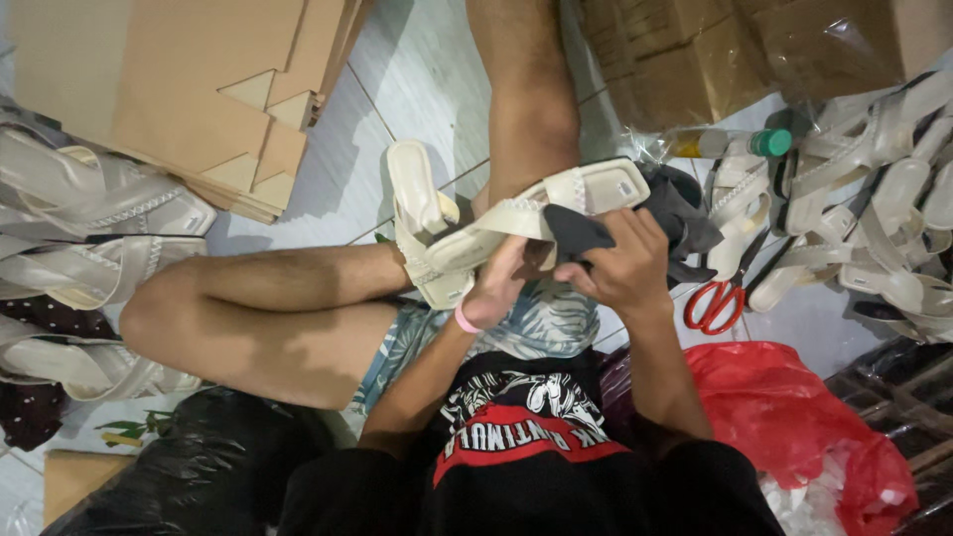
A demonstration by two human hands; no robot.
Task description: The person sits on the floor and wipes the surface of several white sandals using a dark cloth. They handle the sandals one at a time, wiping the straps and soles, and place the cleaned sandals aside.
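While left hand grips a cream strappy flat sandal from below, right hand clenches a dark grey cloth against its sole. Second cream sandal just left; red-handled scissors right of right hand.

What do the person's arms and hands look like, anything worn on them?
Both arms are bare from the short black sleeves down. The left hand has a pink band around its wrist. The right hand shows no ring, watch or glove. The black shirt carries a red and white print on the chest.
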